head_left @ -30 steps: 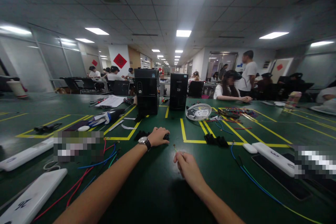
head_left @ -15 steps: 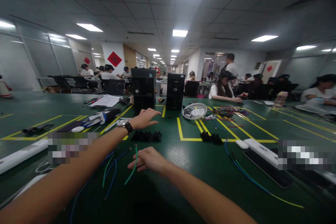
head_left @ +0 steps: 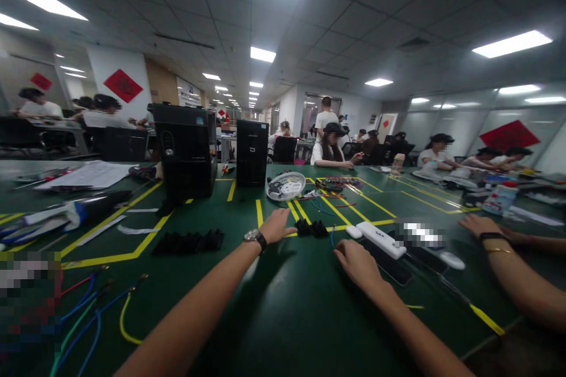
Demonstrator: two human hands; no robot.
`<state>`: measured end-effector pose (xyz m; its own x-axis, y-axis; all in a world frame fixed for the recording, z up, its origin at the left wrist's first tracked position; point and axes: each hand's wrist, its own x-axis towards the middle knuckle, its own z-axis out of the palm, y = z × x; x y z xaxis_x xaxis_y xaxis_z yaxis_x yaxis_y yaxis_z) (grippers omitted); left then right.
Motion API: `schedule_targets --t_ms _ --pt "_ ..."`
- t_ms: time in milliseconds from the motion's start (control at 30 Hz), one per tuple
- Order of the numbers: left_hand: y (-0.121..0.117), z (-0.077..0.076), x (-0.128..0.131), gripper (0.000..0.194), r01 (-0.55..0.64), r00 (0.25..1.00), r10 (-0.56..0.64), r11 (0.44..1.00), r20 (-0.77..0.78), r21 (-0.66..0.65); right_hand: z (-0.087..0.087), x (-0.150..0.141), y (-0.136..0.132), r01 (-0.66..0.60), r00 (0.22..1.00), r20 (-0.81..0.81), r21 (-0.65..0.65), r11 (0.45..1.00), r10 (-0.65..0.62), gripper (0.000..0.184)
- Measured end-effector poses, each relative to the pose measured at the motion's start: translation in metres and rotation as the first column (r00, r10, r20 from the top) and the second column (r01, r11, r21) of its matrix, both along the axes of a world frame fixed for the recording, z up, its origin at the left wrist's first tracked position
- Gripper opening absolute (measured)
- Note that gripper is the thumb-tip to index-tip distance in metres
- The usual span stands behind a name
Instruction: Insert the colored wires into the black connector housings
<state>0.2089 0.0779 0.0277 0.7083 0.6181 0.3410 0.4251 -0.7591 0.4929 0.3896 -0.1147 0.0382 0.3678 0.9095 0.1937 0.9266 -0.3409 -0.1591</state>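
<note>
My left hand point(head_left: 277, 225), with a wristwatch point(head_left: 255, 238) on the wrist, hovers over the green table, fingers stretched out and holding nothing. Just beyond its fingertips stands a short black ridged plastic part point(head_left: 311, 228). Over to the right, my right hand point(head_left: 359, 264) reaches down beside a white power strip point(head_left: 380, 239), its fingers loosely bent and partly hidden. A blue wire point(head_left: 332, 239) shows at those fingertips, and its yellow-green end point(head_left: 414, 307) emerges behind the hand. A yellow wire point(head_left: 124, 318) lies with several blue and green wires point(head_left: 95, 330) at the left.
Two black computer cases point(head_left: 188, 150) stand ahead, beside a white plastic basket point(head_left: 285, 187). A longer black ridged part point(head_left: 189, 241) sits left of my arm. A dark phone point(head_left: 389, 265) lies by the power strip. Another person's hand point(head_left: 480, 227) rests at the right.
The view has turned right. My right hand has left the green wire that lay across its fingers and moved right to the long blue wire. My left hand has moved right too.
</note>
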Motion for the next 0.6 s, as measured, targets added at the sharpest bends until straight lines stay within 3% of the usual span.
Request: schedule_targets --t_ms 100,167,267,400,467,533,600 --pt "0.002 -0.022 0.038 0.045 -0.044 0.999 0.046 0.996 0.024 -0.076 -0.009 0.031 -0.007 0.089 0.996 0.027 -0.075 0.993 -0.087 0.025" --pt "0.002 -0.030 0.046 0.035 -0.060 0.997 0.065 0.991 0.042 -0.116 -0.013 0.036 -0.005 0.105 0.993 0.062 -0.104 0.989 -0.099 0.024" --pt "-0.003 -0.031 0.037 0.036 -0.039 0.994 0.054 0.987 0.095 -0.154 -0.012 0.035 0.004 0.130 0.987 0.106 -0.128 0.983 -0.117 0.020" --pt "-0.025 -0.020 0.001 0.049 0.070 0.979 -0.023 0.971 0.203 -0.229 0.001 0.031 0.013 0.162 0.982 0.114 -0.076 0.984 -0.153 0.023" --pt "-0.043 -0.015 -0.021 0.053 0.220 0.932 -0.071 0.890 0.354 -0.400 0.013 0.023 0.015 0.135 0.989 0.063 0.017 0.991 -0.136 0.025" --pt "-0.063 -0.012 -0.042 0.059 0.407 0.837 -0.041 0.714 0.546 -0.570 0.027 0.004 0.018 0.033 0.996 -0.088 0.152 0.988 -0.020 0.024" --pt "-0.083 -0.010 -0.062 0.068 0.528 0.736 0.071 0.563 0.674 -0.636 0.039 -0.026 0.021 -0.111 0.936 -0.291 0.294 0.949 0.199 0.020"
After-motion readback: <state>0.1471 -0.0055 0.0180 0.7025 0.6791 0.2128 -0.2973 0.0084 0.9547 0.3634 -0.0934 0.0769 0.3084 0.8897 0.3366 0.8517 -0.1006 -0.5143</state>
